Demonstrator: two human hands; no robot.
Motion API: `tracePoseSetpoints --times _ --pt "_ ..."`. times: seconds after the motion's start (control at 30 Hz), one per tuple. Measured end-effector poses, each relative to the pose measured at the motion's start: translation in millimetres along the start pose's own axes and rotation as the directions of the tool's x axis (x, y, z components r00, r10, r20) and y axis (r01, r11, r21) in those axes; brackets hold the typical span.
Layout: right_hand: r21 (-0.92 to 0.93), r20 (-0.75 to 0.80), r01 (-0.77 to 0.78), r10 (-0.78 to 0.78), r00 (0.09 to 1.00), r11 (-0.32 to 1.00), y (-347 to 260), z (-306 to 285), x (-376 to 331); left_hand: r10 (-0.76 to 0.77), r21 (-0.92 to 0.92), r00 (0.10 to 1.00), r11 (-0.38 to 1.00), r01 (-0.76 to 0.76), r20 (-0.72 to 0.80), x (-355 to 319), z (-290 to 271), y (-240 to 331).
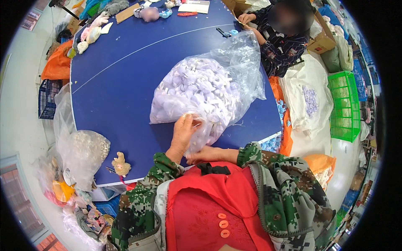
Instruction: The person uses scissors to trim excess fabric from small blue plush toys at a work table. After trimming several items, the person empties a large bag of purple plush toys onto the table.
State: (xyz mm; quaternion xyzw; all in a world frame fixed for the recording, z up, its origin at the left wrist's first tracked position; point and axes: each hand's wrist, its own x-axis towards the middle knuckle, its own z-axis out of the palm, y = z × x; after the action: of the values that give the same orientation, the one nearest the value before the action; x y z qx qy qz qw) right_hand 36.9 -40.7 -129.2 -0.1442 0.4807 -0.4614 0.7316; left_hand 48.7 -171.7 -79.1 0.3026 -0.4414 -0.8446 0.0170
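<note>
A large clear plastic bag [197, 85] full of small pale-lilac and white fabric pieces lies on the blue table in front of me. Dark handwritten marks show on its upper side, and its loose, unfilled end stretches toward the far right. My left hand [183, 133] is closed on the near side of the bag, with the film bunched between thumb and fingers. Close to the table's front edge, my right hand [204, 154] pinches the bag's lowest corner; its fingertips are partly hidden by the film.
A small beige plush toy [120, 164] sits at the table's near left. Another bag of pale pieces [90, 146] hangs by the left edge. Across the table a person [282, 37] works with both hands. A green crate [344, 106] and white sack [307, 75] stand right.
</note>
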Motion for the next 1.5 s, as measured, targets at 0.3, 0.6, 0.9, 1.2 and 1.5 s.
tracePoseSetpoints --times 0.3,0.6,0.9,1.2,1.5 --pt "-0.172 -0.444 0.027 -0.102 0.89 0.985 -7.8 -2.9 -26.4 0.127 0.475 0.895 0.874 0.102 -0.427 16.1 -95.4 -4.6" --pt "-0.591 -0.302 0.017 -0.24 0.923 0.807 -77.6 16.8 -106.5 0.169 0.882 0.906 0.354 0.311 -0.387 111.4 -230.9 -63.6" --pt "-0.533 -0.005 0.298 -0.355 0.935 0.792 -132.7 43.3 -125.9 -0.163 0.515 0.834 0.719 0.466 -0.527 103.8 -232.1 -59.1" --pt "-0.543 0.025 0.402 -0.464 0.886 0.738 -142.4 46.2 -126.1 0.229 0.409 0.901 0.91 -0.064 -0.369 83.0 -194.8 35.5" --pt "-0.528 -0.041 0.501 -0.61 0.791 0.686 -146.5 47.9 -141.0 0.582 0.307 0.813 0.77 -0.559 0.02 54.4 -79.8 216.7"
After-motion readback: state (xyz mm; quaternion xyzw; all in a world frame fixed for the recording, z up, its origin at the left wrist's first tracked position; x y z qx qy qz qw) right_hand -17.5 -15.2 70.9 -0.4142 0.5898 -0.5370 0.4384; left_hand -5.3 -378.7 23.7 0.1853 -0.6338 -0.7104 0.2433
